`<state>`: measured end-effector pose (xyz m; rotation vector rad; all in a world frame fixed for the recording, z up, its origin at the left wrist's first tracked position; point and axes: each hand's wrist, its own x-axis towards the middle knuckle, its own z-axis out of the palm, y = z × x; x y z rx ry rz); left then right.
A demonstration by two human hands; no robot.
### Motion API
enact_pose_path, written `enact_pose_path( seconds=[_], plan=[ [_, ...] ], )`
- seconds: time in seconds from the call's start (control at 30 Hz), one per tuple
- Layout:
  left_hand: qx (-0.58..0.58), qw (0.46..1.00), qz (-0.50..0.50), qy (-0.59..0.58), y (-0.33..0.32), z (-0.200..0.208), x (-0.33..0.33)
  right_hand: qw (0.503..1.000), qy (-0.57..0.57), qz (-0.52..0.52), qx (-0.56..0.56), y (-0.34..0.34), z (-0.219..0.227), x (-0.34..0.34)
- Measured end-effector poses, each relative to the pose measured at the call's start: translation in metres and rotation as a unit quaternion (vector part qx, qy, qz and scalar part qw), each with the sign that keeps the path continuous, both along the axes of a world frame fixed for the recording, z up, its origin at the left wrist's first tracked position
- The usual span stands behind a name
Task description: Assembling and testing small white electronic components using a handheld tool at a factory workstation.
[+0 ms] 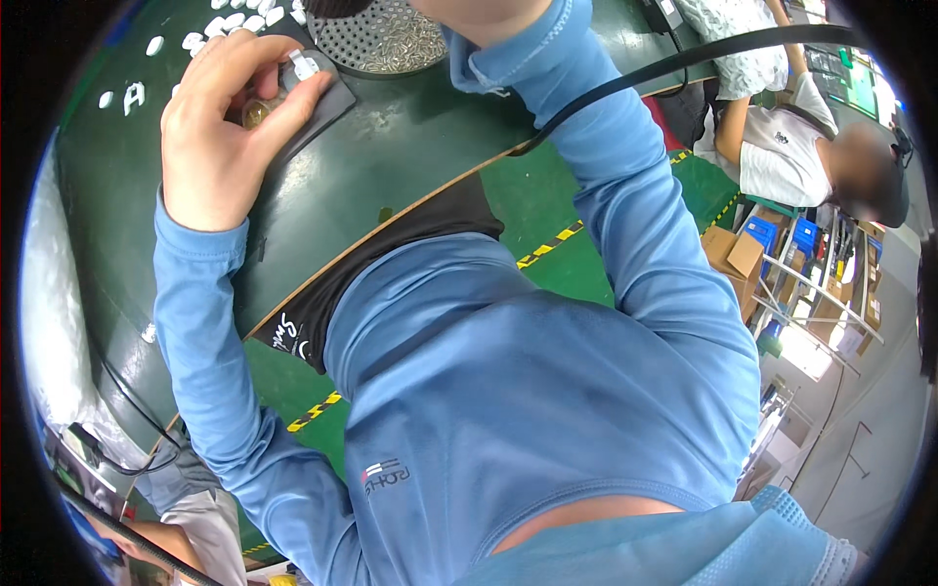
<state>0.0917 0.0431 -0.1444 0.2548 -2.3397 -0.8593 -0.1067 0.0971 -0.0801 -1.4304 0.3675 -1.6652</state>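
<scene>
My left hand (pixel 217 122) is closed, thumb and forefinger pinching a small white plastic piece (pixel 304 66). The piece sits at a flat dark grey block (pixel 330 105), which lies on the green tabletop under the fingers. A round yellowish, brass-looking part (pixel 256 113) shows beneath the palm. My right hand (pixel 491 18) is cut off by the upper edge, so its fingers are hidden. Near it stands a round perforated metal tray (pixel 342 44) with many small silvery metal pieces (pixel 405 44). A dark object (pixel 337 5) at the top edge is too cropped to name.
Several loose white plastic pieces (pixel 192 41) lie at the far left of the green table (pixel 391 146). A black cable (pixel 684 66) arcs across my right sleeve. Clear plastic bags (pixel 728 39) and a co-worker (pixel 782 146) are at the right. Another person (pixel 200 527) is at lower left.
</scene>
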Motion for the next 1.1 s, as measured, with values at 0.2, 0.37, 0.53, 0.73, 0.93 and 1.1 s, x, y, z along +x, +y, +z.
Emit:
enact_pose_path(
  seconds=[0.2,0.37,0.53,0.73,0.93,1.1],
  plan=[
    [0.004,0.999,0.030,0.014,0.001,0.001,0.004,0.998,-0.055,0.012,0.028,0.005,-0.008,0.019],
    [0.016,0.999,0.024,0.018,0.003,-0.003,0.002,0.994,-0.021,-0.111,0.012,0.012,-0.002,0.031],
    [-0.010,0.999,0.024,0.022,0.000,-0.004,0.004,0.976,0.009,-0.220,-0.001,0.014,0.005,0.042],
    [-0.044,0.997,0.013,0.054,0.001,-0.006,0.002,0.982,0.028,-0.187,-0.004,0.016,0.013,0.041],
    [-0.024,0.999,0.024,0.025,0.000,-0.006,-0.003,0.982,-0.019,-0.130,-0.137,-0.020,-0.040,0.016],
    [-0.044,0.999,0.029,0.002,-0.002,-0.004,0.001,0.995,0.011,-0.089,0.054,0.022,0.006,0.026]
  ],
)
